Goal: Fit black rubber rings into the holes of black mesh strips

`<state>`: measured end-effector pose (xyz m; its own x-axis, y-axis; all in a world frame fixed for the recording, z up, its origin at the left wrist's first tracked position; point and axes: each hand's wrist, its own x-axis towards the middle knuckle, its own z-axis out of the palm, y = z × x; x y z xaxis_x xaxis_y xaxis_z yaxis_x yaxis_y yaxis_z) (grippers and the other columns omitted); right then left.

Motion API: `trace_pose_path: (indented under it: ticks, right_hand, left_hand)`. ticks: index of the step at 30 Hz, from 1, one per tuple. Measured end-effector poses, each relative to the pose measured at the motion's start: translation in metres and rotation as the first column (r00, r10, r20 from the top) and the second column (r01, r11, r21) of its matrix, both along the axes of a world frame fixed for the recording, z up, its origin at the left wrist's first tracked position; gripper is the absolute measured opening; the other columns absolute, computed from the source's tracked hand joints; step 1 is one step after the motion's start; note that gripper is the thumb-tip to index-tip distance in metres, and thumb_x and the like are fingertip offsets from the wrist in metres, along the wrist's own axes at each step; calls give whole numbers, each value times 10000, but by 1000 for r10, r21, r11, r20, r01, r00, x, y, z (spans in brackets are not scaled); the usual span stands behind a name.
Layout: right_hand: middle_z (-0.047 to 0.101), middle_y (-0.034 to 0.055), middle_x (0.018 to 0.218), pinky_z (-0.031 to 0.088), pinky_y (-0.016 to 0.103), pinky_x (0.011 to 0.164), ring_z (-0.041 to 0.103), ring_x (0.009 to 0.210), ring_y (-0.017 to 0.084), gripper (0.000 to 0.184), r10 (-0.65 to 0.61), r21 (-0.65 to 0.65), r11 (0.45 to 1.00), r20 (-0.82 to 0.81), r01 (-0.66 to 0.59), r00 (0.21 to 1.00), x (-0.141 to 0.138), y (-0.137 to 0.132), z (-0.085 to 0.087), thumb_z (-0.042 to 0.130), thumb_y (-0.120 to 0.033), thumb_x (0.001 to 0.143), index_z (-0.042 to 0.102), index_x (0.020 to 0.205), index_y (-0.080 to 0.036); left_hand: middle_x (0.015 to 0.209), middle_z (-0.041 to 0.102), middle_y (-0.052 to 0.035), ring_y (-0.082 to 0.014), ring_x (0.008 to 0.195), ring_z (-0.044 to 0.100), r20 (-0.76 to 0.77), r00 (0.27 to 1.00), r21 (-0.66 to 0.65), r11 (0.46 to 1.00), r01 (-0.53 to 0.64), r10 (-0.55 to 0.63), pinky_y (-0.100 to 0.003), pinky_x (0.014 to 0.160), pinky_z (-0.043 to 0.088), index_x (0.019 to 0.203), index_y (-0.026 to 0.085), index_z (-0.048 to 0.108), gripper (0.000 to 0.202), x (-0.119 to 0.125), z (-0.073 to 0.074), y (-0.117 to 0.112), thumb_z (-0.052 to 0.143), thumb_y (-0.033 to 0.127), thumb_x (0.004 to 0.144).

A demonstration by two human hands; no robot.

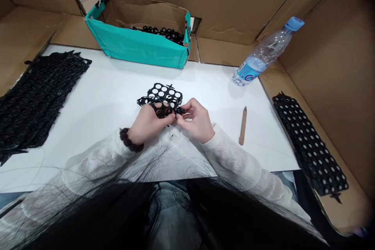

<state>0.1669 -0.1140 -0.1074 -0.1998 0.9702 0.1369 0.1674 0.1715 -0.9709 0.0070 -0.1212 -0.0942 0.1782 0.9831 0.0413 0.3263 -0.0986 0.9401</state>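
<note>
Between my hands, above the white table, is a black sheet (161, 91) with rows of round holes, bent so that part of it stands up. My left hand (150, 120) grips its near left part between thumb and fingers. My right hand (195, 119) pinches the near right corner, where small black pieces bunch at the fingertips. The two thumbs almost meet. My fingers hide the sheet's near edge, so I cannot tell whether a separate loose piece is held there.
A stack of black sheets (35, 97) lies at left. A teal-fronted box (140, 49) behind holds black rings (164, 33). At right are a water bottle (263, 56), a brown pointed stick (243, 127) and a black sheet with white dots (310, 144). Cardboard walls (228, 4) enclose the table.
</note>
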Motion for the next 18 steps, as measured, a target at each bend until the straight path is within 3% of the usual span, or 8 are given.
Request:
trace_pose_path:
  ticks: [9,14,16,18]
  right_hand:
    - [557,-15,670,468,267,558,545,583,93,242,-41,-163,986,-80,28,996,-2,4,3,656,-191,602,434,698,-184]
    - [586,-18,652,528,302,615,611,607,118,289,43,-237,967,-196,-90,980,3,8,6,655,-304,673,389,727,-203]
    - [588,-16,678,538,309,639,614,627,118,267,8,-164,986,-182,-38,983,5,8,6,635,-317,705,394,744,-209]
    - [592,-2,758,536,308,674,606,681,116,215,-87,17,996,-104,90,991,6,5,5,618,-301,730,428,775,-213]
  left_hand:
    - [681,538,3,-120,647,486,116,991,-63,996,70,-63,-253,597,379,706,148,563,69,2,5,2,601,204,722]
    - [643,572,-18,-143,644,529,217,972,-168,977,134,-96,-278,624,416,663,153,569,133,-1,5,7,539,235,764]
    - [626,592,-34,-154,640,550,304,951,-234,964,129,-54,-287,629,430,629,150,575,164,-1,6,9,517,231,759]
    - [630,606,-45,-157,634,558,395,919,-304,944,128,2,-284,614,439,630,145,592,158,-1,7,9,503,210,743]
